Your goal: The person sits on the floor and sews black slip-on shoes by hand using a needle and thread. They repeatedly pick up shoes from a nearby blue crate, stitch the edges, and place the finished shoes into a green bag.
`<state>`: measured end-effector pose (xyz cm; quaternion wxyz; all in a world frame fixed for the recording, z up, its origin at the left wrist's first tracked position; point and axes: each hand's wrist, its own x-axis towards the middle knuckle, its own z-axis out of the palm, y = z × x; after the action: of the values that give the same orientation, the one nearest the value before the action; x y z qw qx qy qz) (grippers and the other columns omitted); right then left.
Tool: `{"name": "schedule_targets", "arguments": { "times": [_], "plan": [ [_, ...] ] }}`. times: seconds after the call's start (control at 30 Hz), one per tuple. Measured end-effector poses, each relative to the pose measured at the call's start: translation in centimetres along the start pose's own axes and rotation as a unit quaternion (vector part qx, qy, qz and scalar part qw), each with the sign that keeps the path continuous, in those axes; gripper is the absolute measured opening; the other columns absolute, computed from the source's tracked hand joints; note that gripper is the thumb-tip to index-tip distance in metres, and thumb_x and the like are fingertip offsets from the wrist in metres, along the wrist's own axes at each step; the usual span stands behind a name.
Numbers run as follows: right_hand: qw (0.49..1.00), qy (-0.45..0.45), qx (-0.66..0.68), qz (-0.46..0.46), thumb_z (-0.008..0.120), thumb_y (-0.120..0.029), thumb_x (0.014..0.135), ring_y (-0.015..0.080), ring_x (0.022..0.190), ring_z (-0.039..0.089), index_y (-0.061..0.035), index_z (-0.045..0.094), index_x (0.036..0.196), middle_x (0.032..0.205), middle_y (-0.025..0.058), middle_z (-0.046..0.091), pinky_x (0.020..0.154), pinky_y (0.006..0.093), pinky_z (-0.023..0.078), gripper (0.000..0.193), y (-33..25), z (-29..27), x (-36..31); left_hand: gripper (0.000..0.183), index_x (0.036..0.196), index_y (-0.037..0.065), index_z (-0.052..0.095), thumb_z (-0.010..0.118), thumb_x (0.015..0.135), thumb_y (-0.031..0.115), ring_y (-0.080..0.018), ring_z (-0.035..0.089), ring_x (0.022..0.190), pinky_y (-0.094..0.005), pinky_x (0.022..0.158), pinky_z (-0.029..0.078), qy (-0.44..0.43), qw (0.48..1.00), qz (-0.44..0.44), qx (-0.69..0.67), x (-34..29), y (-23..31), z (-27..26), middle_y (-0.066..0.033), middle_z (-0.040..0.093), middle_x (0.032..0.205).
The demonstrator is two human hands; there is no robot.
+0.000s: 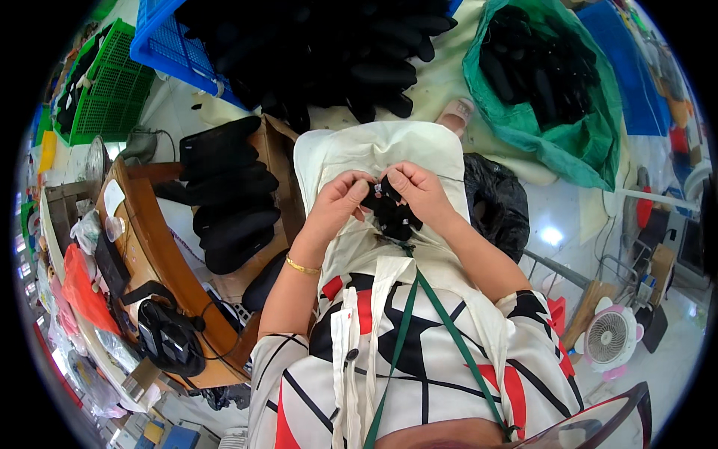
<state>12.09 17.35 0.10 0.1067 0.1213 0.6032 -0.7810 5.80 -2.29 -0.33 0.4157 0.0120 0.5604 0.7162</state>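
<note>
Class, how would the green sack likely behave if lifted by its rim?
The green sack would probably sag, since its rim is creased and slack. Black pieces lie inside, suggesting noticeable weight, and some might spill through its wide-open mouth.

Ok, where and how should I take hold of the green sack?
I'd pinch the green sack by its near edge, coming from the picture's lower left: the material there looks loose and folded, giving something thin to grasp, while black pieces fill the mouth.
</note>
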Motion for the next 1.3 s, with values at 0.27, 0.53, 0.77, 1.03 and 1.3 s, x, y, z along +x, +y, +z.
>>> {"name": "schedule_targets", "arguments": {
  "times": [0.27,0.53,0.77,1.03,1.3],
  "plan": [
    [0.903,0.028,-0.363,-0.228,0.069,-0.017,0.088,0.0311,0.074,0.062,-0.0025,0.066,0.092,0.082,0.0125,0.065,0.065,0.0366,0.049,0.015,0.3,0.1,0.1,0.02,0.102,-0.001,0.069,0.071,0.09,0.015,-0.0085,0.054,0.071,-0.0232,0.066,0.046,-0.041,0.971,0.054,0.229,-0.9,0.0,-0.5,-0.0004,0.064,0.081],
    [0.901,0.036,-0.359,-0.241,0.07,-0.014,0.088,0.031,0.073,0.062,-0.0011,0.065,0.093,0.081,0.0128,0.064,0.065,0.036,0.049,0.015,0.2,0.8,-0.8,0.017,0.101,-0.001,0.068,0.069,0.092,0.013,-0.0054,0.05,0.07,-0.0215,0.063,0.042,-0.061,0.945,0.109,0.303,-1.9,0.4,-0.3,0.0009,0.061,0.079],
    [0.928,0.11,-0.279,-0.221,0.069,-0.012,0.09,0.0255,0.071,0.06,-0.0004,0.065,0.095,0.08,0.011,0.063,0.066,0.0317,0.049,0.013,0.5,2.4,-1.7,0.015,0.104,0.006,0.067,0.062,0.097,0.019,-0.0037,0.054,0.069,-0.0207,0.059,0.047,0.008,1.0,-0.006,-0.012,-3.4,-2.2,1.0,0.0044,0.06,0.082],
    [0.978,0.024,-0.195,-0.074,0.065,-0.012,0.094,0.0111,0.072,0.06,-0.0011,0.066,0.1,0.078,0.004,0.063,0.067,0.026,0.048,0.012,-0.8,0.5,-1.8,0.015,0.104,0.004,0.066,0.066,0.094,0.015,-0.0092,0.06,0.078,-0.0246,0.069,0.049,0.003,0.997,0.048,0.066,-3.4,-2.7,0.5,0.0018,0.064,0.086],
    [0.972,-0.135,-0.191,0.0,0.065,-0.013,0.093,0.0104,0.069,0.062,-0.0053,0.068,0.101,0.08,0.0032,0.068,0.066,0.0246,0.05,0.011,-4.1,-2.2,-2.2,0.028,0.097,0.008,0.07,0.079,0.071,0.006,-0.0277,0.063,0.096,-0.0359,0.082,0.052,-0.019,0.812,0.343,0.473,-3.5,1.1,0.6,-0.0071,0.068,0.094]
  ]
}}
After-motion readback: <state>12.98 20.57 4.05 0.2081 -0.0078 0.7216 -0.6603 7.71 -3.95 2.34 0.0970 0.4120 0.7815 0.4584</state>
